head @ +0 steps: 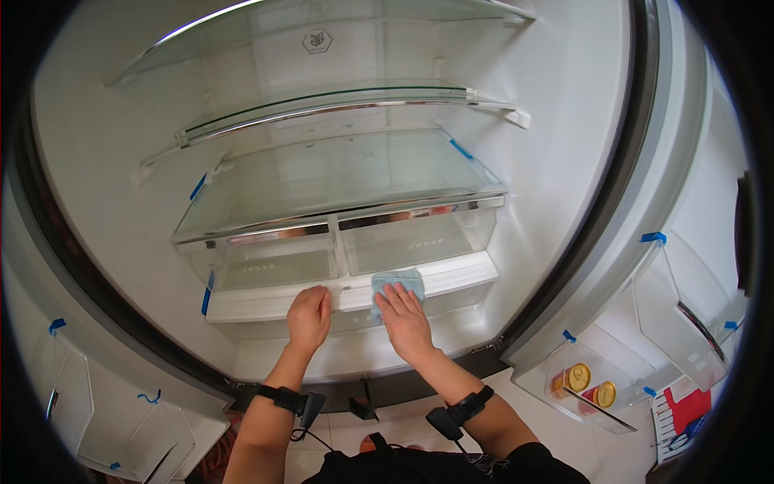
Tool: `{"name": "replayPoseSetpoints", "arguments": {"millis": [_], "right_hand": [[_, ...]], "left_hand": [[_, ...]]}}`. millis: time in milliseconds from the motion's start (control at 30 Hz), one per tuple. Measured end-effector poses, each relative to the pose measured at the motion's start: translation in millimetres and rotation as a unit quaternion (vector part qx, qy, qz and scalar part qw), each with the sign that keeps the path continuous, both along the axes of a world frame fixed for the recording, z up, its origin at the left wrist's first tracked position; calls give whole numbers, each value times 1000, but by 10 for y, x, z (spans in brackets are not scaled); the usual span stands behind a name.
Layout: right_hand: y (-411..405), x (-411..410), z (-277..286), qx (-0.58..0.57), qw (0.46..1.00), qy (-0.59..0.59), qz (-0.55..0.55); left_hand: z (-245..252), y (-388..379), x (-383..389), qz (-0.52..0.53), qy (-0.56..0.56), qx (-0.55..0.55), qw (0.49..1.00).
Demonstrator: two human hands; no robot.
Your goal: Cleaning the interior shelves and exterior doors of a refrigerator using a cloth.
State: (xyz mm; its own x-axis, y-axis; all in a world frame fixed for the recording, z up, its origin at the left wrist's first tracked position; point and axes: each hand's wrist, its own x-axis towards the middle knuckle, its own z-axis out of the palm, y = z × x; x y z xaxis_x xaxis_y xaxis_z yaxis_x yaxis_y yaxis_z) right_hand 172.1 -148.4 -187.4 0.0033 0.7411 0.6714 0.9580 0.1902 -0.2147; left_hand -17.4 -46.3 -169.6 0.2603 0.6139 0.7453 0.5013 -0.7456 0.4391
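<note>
Inside an open refrigerator, my right hand (406,317) lies with its fingers spread on a folded light blue cloth (379,283). It presses the cloth against the white front ledge (456,274) of the lower drawer. My left hand (309,314) is at the same ledge, left of the cloth, with its fingers curled. Its fingertips are hidden, so whether it grips the ledge cannot be seen. Just above the ledge are two clear drawers, the left drawer (272,266) and the right drawer (417,239), under a glass shelf (344,169) with a shiny front trim.
Higher up are a middle glass shelf (338,100) and a top one (338,18). Blue tape (207,293) sticks to the left of the ledge. The open right door carries clear bins, one bin (629,357) holding two cans (595,396). Another clear bin (66,387) is on the left door.
</note>
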Motion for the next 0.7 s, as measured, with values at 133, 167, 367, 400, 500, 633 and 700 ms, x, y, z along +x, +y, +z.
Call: {"name": "replayPoseSetpoints", "arguments": {"millis": [133, 167, 367, 400, 500, 633, 700], "right_hand": [[-3, 17, 36, -1, 1000, -17, 19], [-19, 60, 36, -7, 999, -21, 28], [-147, 506, -71, 3, 1000, -10, -25], [-190, 633, -84, 2, 1000, -11, -24], [-299, 997, -92, 7, 995, 4, -96], [-375, 1233, -59, 18, 983, 39, -177], [-376, 1249, -46, 18, 981, 56, -184]], "left_hand": [[14, -18, 7, 3, -1, 8, 1000], [13, -18, 11, 1, 0, 8, 1000], [0, -5, -22, 2, 4, -6, 1000], [11, -13, -19, 0, 4, -1, 1000], [25, -21, -12, -3, 1, 4, 1000], [19, -9, 1, 0, 3, -2, 1000], [7, -15, -11, 2, 0, -4, 1000]]}}
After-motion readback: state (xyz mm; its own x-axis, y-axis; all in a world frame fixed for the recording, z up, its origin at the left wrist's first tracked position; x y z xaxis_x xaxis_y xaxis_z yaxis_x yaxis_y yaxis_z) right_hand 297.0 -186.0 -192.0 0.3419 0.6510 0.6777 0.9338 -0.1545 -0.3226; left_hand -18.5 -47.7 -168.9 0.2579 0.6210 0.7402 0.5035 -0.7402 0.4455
